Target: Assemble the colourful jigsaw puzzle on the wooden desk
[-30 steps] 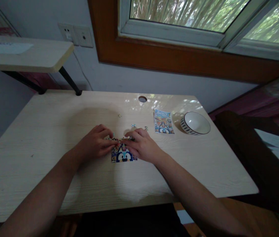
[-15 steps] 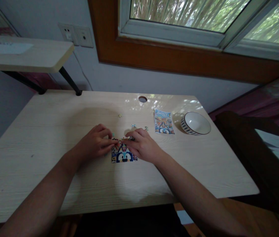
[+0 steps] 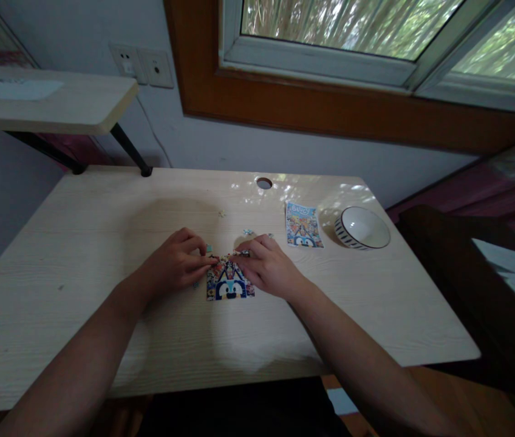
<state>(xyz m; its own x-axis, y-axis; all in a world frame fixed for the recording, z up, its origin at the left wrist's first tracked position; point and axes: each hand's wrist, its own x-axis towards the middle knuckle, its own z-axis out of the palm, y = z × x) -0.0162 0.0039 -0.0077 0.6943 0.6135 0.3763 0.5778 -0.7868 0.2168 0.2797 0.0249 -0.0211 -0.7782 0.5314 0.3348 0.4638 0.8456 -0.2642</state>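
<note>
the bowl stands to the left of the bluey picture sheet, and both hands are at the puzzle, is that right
Not quite: the head view shows the bowl to the right of the Bluey picture sheet. The left hand and right hand are indeed at the puzzle.

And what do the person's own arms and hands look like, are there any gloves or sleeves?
No gloves: the left hand and right hand are bare. Both forearms show no sleeve, watch or bracelet. The fingers are too small and dim to rule out rings.
</note>
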